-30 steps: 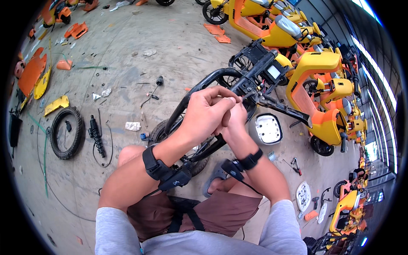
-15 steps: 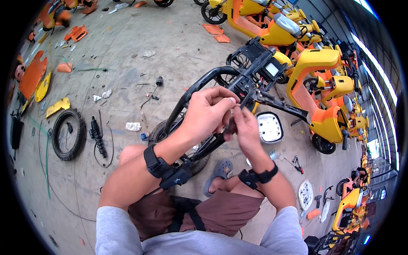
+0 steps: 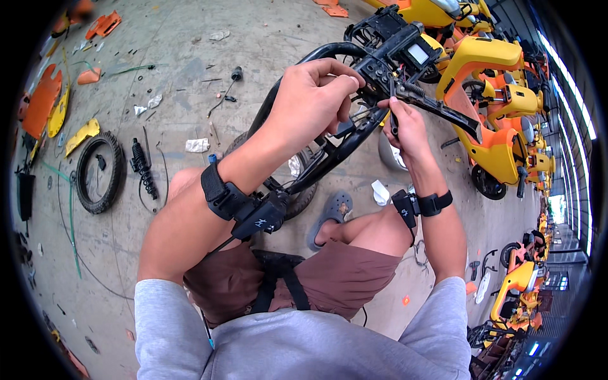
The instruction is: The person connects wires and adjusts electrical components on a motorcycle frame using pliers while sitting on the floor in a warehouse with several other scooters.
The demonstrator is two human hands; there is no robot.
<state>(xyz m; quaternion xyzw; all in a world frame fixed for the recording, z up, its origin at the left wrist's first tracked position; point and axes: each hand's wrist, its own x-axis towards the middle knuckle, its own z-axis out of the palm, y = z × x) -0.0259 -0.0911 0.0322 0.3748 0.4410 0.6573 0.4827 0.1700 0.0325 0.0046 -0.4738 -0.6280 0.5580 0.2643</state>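
A bare black scooter frame (image 3: 342, 149) stands tilted in front of me, its upper end crowded with brackets and wiring. My left hand (image 3: 320, 95) is over the frame tube, thumb and forefinger pinched together near the frame's upper joint; whatever they hold, if anything, is hidden. To its right, my right hand (image 3: 408, 130) is closed around a slim dark hand tool (image 3: 393, 92). The tool stands upright from the fist, its tip close to the frame's joint. Its exact kind does not show.
Yellow and orange scooters (image 3: 484, 63) line the right side. At left on the concrete lie a loose tyre (image 3: 100, 171), a shock absorber (image 3: 143, 168) and a yellow panel (image 3: 82, 137). A white rounded part (image 3: 391, 155) sits behind my right wrist.
My hands were close together; the right has moved right and up, away from the left, and the dark tool now shows in it. The left hand stays pinched. The view has shifted.
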